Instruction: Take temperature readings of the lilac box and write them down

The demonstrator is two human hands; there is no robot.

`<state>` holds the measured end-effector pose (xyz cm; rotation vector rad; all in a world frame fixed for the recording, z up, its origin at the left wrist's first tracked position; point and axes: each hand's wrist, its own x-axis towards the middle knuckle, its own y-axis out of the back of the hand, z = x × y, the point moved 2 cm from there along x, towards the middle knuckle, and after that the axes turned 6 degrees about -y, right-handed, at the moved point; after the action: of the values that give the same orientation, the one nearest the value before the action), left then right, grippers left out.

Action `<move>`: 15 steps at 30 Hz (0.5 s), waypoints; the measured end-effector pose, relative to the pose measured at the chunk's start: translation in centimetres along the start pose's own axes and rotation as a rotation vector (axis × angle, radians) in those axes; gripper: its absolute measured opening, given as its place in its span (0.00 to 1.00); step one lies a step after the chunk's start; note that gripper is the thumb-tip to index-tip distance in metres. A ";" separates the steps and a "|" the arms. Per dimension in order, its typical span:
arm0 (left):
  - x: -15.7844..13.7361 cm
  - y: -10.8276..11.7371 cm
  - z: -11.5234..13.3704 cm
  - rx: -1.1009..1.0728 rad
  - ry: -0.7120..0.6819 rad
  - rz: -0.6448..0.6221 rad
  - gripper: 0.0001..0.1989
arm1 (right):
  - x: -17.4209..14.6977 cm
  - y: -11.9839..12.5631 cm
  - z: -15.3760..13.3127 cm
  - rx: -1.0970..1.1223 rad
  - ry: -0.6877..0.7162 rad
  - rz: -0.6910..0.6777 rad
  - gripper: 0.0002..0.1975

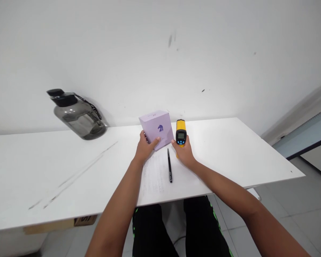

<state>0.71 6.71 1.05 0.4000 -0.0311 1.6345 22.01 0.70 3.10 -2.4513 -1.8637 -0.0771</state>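
Observation:
My left hand (146, 147) grips a light purple box (164, 129) by its lower left side, thumb across the front. The box is tilted and carries a dark horse-head logo. In my right hand (186, 151) is a yellow and black infrared thermometer (181, 131), held by its handle with the small screen and blue buttons facing me. My right thumb lies close to the box's lower right corner; whether it touches is unclear. Below and between the hands a black pen (169, 166) rests on a sheet of paper (153, 178) with faint writing.
A large grey see-through water bottle (81, 116) with a black lid and strap stands at the left by the wall (139, 53). The white table (230, 153) ends at a front edge close to my legs. Under it on the left is a cardboard box (84, 220).

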 end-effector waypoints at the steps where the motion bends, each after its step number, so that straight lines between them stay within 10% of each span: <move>1: 0.0 0.0 0.0 -0.001 0.000 -0.002 0.46 | 0.0 0.0 0.0 -0.001 -0.002 -0.001 0.24; 15: -0.1 0.0 0.2 0.003 0.016 -0.003 0.47 | 0.0 0.0 -0.4 -0.020 -0.011 -0.013 0.24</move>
<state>0.77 6.59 1.22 0.3886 -0.0162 1.6353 22.04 0.65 3.53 -2.4579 -1.8921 -0.0836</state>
